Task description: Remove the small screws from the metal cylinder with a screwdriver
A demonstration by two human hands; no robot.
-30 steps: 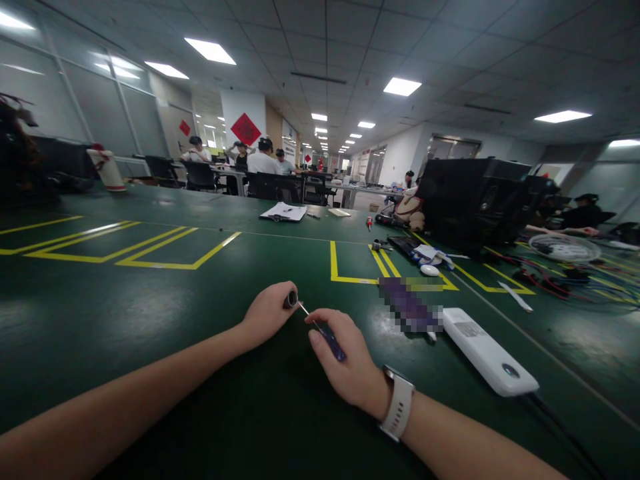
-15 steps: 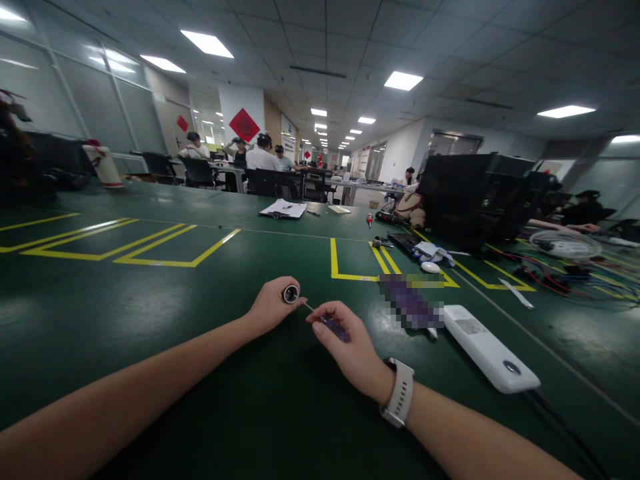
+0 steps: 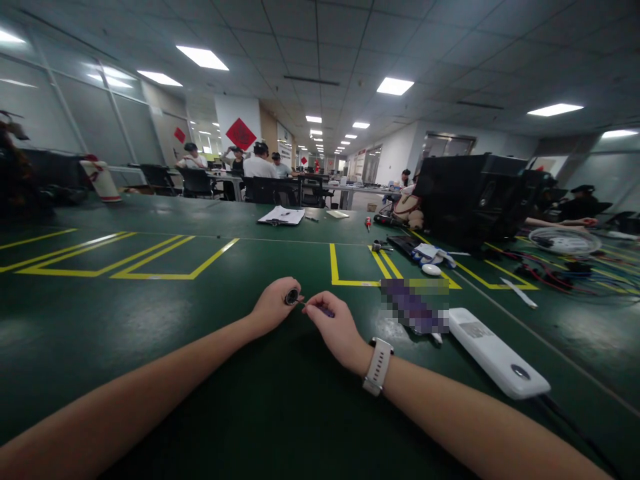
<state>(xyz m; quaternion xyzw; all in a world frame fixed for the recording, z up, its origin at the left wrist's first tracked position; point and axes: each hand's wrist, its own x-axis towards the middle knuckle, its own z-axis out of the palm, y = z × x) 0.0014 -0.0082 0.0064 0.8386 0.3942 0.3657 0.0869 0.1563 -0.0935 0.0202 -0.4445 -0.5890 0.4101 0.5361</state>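
My left hand [image 3: 273, 308] is closed around a small round black part with a silvery rim [image 3: 291, 297], its open end facing me. My fingers hide most of its body. Close by on the right, my right hand [image 3: 341, 332] grips a screwdriver [image 3: 327, 311] by its dark purple handle. Its thin shaft points left to the part's rim; whether the tip touches inside cannot be made out. Both hands are held over the green table [image 3: 210, 413].
To the right lie a blurred-out purple object [image 3: 413, 307], a white oblong device [image 3: 497, 353] with a cable, and a white oval object [image 3: 431, 270]. Farther back are a clipboard [image 3: 281, 215], a red-tipped tool [image 3: 369, 223] and a large black case [image 3: 465, 197]. Several people sit beyond.
My right hand has moved left and slightly up, bringing the screwdriver closer to the round part, so less shaft shows. My left hand still holds the part. The view has shifted slightly.
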